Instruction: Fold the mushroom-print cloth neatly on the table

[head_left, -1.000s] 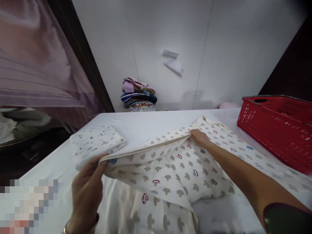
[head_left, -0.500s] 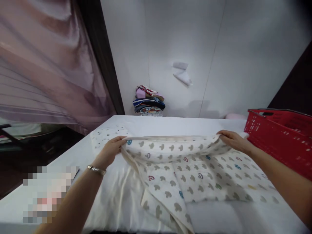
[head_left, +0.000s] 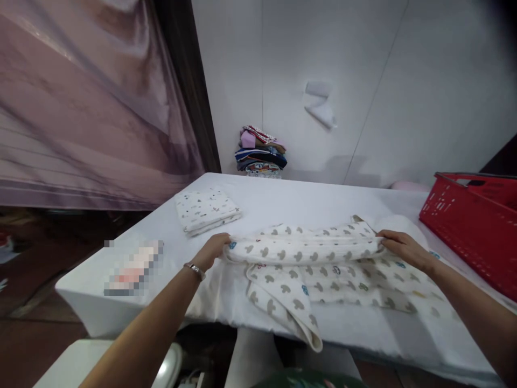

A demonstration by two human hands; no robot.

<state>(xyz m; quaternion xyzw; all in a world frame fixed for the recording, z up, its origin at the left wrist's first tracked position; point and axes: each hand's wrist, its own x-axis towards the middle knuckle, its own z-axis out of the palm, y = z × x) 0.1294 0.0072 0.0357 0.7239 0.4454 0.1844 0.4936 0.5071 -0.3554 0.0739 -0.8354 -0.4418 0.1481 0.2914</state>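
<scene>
A white cloth with a mushroom print (head_left: 299, 256) is stretched between my two hands above the white-covered table (head_left: 278, 199). My left hand (head_left: 216, 249), with a bracelet at the wrist, pinches its left corner. At the other end my right hand (head_left: 399, 247) grips the upper edge. Lower layers of the cloth spread over the table, and one corner droops past the front edge. Behind my left hand lies a folded white cloth with small dark prints (head_left: 208, 210).
A red plastic basket (head_left: 472, 226) stands at the right end of the table. Folded clothes (head_left: 260, 151) are stacked by the far wall. A blurred-out flat item (head_left: 133, 269) lies at the left. Pink curtains (head_left: 89, 108) hang beyond it.
Both hands have lowered the held edge closer to the table, and the cloth's band between them now sags and folds over. My view has tilted down, showing the table's front edge.
</scene>
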